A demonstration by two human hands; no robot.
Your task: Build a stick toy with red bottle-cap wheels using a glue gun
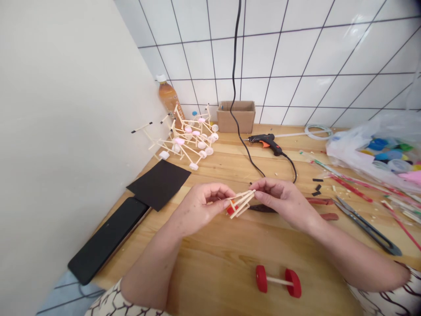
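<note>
While the stick frame (pixel 243 204) points forward-right along its long axis, left fingers (pixel 219 205) and right fingers (pixel 265 199) pinch it.

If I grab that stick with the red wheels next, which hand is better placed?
Probably your right hand: the red-wheeled stick lies nearer to it than to your left hand. Both hands pinch the stick frame, so the left would have to hold that alone.
</note>
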